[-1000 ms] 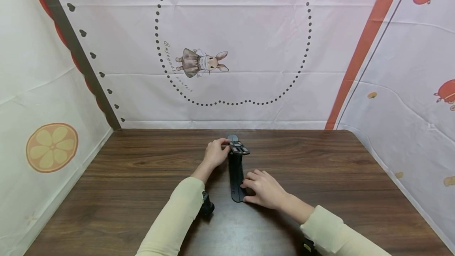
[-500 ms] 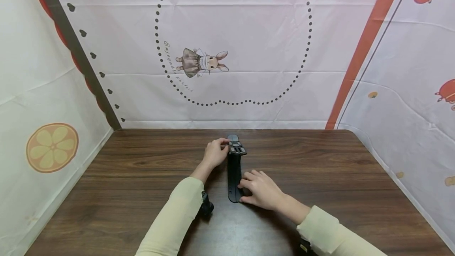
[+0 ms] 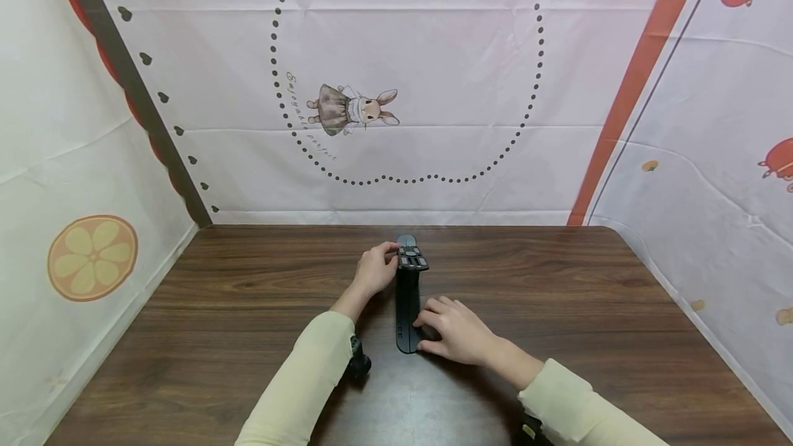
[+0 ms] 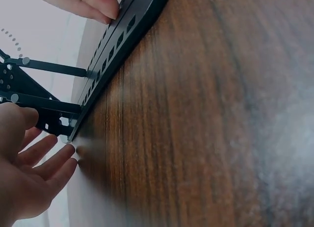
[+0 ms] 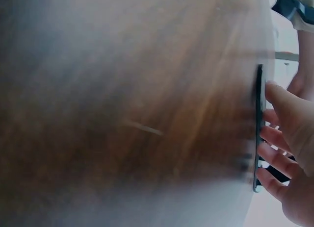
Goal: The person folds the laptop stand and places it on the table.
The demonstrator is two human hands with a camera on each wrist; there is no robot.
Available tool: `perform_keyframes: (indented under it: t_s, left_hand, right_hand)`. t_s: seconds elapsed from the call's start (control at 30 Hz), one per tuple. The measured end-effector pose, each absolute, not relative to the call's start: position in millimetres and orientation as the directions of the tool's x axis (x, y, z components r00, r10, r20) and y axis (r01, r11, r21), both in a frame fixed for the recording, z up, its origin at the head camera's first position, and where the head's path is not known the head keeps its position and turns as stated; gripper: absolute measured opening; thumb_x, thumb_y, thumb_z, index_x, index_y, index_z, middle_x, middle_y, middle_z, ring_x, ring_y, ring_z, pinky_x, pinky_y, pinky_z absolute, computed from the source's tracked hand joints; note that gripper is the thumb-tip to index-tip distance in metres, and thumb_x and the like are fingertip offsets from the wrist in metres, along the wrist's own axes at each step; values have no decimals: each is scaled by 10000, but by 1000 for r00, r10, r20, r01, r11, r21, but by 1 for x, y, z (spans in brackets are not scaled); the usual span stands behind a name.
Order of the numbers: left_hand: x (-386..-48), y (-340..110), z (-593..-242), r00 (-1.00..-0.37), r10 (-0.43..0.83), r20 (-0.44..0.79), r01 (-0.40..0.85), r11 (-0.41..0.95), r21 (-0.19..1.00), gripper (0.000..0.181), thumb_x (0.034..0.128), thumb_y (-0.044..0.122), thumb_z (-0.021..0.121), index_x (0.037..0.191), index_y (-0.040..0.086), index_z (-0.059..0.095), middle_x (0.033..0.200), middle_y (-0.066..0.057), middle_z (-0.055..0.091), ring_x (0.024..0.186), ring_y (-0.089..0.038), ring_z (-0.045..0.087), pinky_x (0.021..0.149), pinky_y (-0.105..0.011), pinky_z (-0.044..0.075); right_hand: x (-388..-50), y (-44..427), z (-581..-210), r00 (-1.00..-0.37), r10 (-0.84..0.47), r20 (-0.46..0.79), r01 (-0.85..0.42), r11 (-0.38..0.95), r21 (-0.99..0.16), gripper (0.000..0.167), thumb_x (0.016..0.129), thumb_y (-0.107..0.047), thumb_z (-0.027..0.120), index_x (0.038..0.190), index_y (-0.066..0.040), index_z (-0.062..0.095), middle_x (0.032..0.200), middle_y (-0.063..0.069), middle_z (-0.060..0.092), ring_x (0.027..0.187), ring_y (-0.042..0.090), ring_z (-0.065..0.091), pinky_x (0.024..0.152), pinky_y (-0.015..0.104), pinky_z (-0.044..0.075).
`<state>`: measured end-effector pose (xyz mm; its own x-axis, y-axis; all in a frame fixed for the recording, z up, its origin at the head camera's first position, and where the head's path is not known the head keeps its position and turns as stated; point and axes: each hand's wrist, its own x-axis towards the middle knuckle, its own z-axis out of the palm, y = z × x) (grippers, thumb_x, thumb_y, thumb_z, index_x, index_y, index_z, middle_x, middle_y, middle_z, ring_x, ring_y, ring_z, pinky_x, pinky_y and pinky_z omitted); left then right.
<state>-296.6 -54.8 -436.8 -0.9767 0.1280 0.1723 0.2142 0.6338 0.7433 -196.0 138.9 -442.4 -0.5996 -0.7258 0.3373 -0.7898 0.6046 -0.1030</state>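
A black folding stand (image 3: 407,308) lies lengthwise on the table, its flat base toward me and a raised top plate (image 3: 412,259) near the far end. In the left wrist view the base (image 4: 117,45) shows a row of slots, with hinged arms (image 4: 54,66) rising from it. My left hand (image 3: 374,270) touches the left side of the far end, thumb by an arm and the other fingers loosely bent. At the near end my right hand (image 3: 460,332) rests against the base's right edge, fingers spread along it; the right wrist view shows that edge (image 5: 258,109).
The brown wooden table (image 3: 260,274) meets a printed white cloth (image 3: 434,88) behind it and cloth at both sides. A dark wrist camera (image 3: 359,361) sits on the left forearm, another dark device (image 3: 533,429) by the right sleeve.
The near end of the stand has shifted slightly left, its raised plate too. My right hand has moved a little left with it; the left hand has barely moved.
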Motion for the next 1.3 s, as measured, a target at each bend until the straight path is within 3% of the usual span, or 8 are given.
perform_keyframes:
  t_s: [0.2,0.37,0.57,0.73,1.03,1.3]
  left_hand:
    - [-294,-57,-437,-971,165,173,238,633,736,340,938,151,507,1271,107,552,1254,-105,580,1074,-245,589,839,-410,470]
    - [-287,-62,-436,-974,170,150,224,631,742,363,938,186,512,1294,122,535,1269,-101,570,1090,-243,581,862,-416,465]
    - [-278,-66,-435,-973,133,191,232,617,752,270,906,157,569,1167,107,616,1169,-89,628,1012,-238,619,855,-398,484]
    - [-270,-67,-436,-968,118,219,247,577,779,210,875,143,614,1078,107,648,1070,-56,660,936,-211,642,817,-363,503]
    - [-262,-63,-439,-972,118,203,234,511,827,177,852,172,648,1021,120,662,1009,-24,672,907,-198,645,784,-350,517]
    - [-262,-57,-439,-969,117,219,248,522,816,172,840,149,663,999,82,667,964,-43,683,875,-192,655,767,-336,521]
  right_hand:
    - [-198,143,-434,-647,-720,251,-763,607,-223,258,840,-293,667,1065,-166,656,1025,-40,594,955,135,551,778,349,479]
    - [-205,148,-433,-690,-670,273,-720,601,-347,226,863,-213,640,1073,-130,654,1024,-13,621,944,143,584,794,334,489]
    - [-220,155,-441,-751,-538,382,-658,562,-502,203,849,-118,651,1038,-42,648,1000,54,645,922,181,632,768,328,522]
    - [-231,156,-443,-838,-388,383,-545,577,-609,202,853,-88,643,1044,-23,639,1012,66,660,911,193,644,739,321,534]
    - [-248,147,-443,-918,-245,312,-397,576,-715,225,864,-115,637,1077,-44,630,1031,74,678,916,204,653,786,361,522]
    - [-259,133,-442,-941,-208,267,-338,592,-732,193,859,-129,643,1050,-100,632,999,59,690,902,202,660,780,369,524]
